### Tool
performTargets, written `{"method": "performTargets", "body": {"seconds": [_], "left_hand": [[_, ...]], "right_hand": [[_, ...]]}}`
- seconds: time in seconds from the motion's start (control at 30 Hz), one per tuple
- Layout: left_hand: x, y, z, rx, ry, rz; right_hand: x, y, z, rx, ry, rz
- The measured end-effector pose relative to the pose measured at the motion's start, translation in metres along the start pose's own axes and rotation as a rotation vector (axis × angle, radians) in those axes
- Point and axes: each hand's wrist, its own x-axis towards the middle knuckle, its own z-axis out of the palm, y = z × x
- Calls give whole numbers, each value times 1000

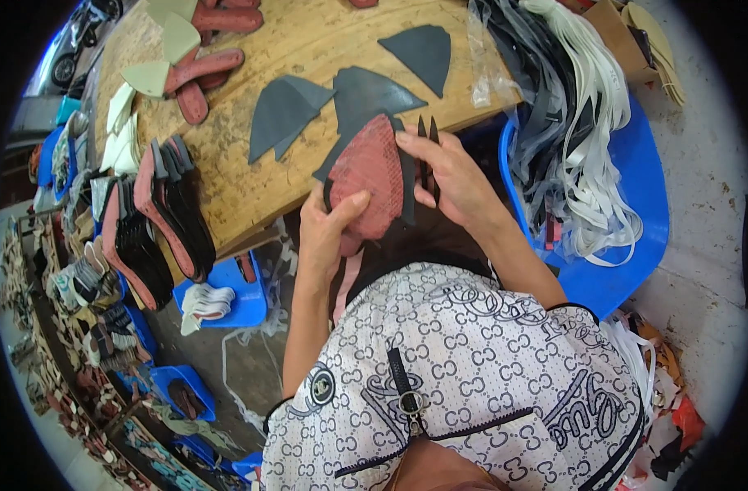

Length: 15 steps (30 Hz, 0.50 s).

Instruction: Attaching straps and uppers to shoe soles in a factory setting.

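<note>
Both hands grasp a red textured sole-shaped piece (pixel 372 176) just off the near edge of the worn wooden table (pixel 308 49). Left hand (pixel 329 229) pinches its lower end; right hand (pixel 451 176) grips its upper edge, also clasping thin dark scissors (pixel 427 155). Dark grey cut shapes (pixel 284 110) lie on the table beyond.

A clear plastic bag (pixel 492 57) lies at the right end of the wooden tabletop (pixel 308 41), crumpled and see-through, spilling black, grey and white strips over a blue chair seat (pixel 635 204). A brown cardboard box (pixel 615 29) stands beyond it at the upper right, its flap open, with pale flat pieces just beside it. No labels, signs or screens can be made out anywhere.
</note>
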Motion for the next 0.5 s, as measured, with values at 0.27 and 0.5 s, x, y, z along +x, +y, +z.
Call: {"method": "performTargets", "body": {"seconds": [0.27, 0.5], "left_hand": [[9, -4, 0, 16, 23, -89], [-17, -46, -45, 1081, 83, 426]], "right_hand": [[36, 35, -26, -331, 72, -139], [30, 16, -34, -199, 187, -142]]}}
